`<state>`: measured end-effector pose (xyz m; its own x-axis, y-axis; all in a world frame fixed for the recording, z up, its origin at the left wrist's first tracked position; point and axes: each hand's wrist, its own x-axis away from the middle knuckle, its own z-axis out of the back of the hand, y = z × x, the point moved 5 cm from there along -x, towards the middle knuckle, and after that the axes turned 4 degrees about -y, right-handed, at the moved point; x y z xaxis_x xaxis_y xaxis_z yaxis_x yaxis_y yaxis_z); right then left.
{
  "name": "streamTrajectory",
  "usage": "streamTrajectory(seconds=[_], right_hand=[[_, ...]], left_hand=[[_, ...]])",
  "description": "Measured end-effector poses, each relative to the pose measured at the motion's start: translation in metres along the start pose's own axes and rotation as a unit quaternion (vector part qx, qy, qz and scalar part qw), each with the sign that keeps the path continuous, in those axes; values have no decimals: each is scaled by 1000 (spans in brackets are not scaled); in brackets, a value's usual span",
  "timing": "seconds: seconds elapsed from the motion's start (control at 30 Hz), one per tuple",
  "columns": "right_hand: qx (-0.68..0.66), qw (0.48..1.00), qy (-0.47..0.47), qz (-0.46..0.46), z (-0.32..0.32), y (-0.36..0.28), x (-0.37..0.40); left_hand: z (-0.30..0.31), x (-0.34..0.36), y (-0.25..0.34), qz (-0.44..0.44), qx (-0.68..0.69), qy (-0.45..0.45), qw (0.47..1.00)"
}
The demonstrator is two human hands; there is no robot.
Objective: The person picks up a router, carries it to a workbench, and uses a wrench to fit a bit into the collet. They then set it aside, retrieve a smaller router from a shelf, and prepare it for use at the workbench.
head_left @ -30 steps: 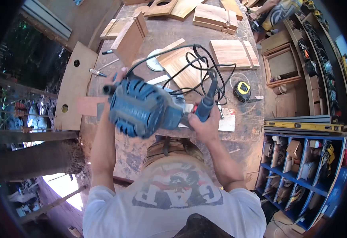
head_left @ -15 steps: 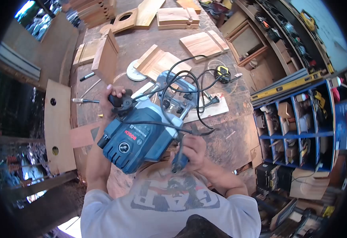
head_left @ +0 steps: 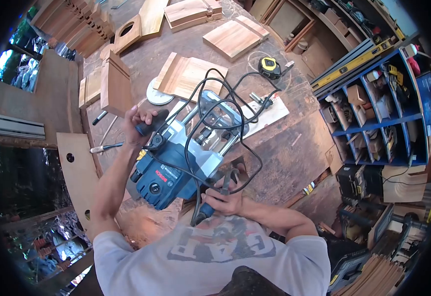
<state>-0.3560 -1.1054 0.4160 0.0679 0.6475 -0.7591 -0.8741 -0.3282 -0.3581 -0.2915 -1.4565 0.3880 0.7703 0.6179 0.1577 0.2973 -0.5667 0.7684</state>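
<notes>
A blue Bosch plunge router [head_left: 168, 172] is tilted over the workbench [head_left: 284, 158], its motor end towards my body and its base facing away. My left hand [head_left: 139, 126] is wrapped round the black handle on its left side. On the right, my right hand [head_left: 225, 200] is closed round a blue grip, which looks like the router's other handle; my fingers partly hide it. The black power cord [head_left: 240, 98] loops loosely across the base and motor. Beyond the base lie a grooved wooden board [head_left: 190, 76] and a white disc [head_left: 159, 93].
A tape measure [head_left: 269, 67] and a grooved panel [head_left: 235, 38] lie further back. An upright board [head_left: 116, 85] stands at left, beside a chisel [head_left: 106, 147]. A blue compartment shelf [head_left: 378, 128] and a yellow level [head_left: 353, 64] are at right.
The router has come slightly nearer my body, and its base is more visible. My right hand has moved down and left with the grip. The cord loops have shifted, and the view has turned.
</notes>
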Motion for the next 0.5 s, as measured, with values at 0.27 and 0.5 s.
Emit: streamTrajectory(seconds=[0.27,0.5], right_hand=[[-3,997,-80,-19,-41,0,-3],[28,996,-73,-35,-64,2,-22]], left_hand=[[43,-31,-12,47,20,7,999],[38,-57,-6,75,33,-17,996]])
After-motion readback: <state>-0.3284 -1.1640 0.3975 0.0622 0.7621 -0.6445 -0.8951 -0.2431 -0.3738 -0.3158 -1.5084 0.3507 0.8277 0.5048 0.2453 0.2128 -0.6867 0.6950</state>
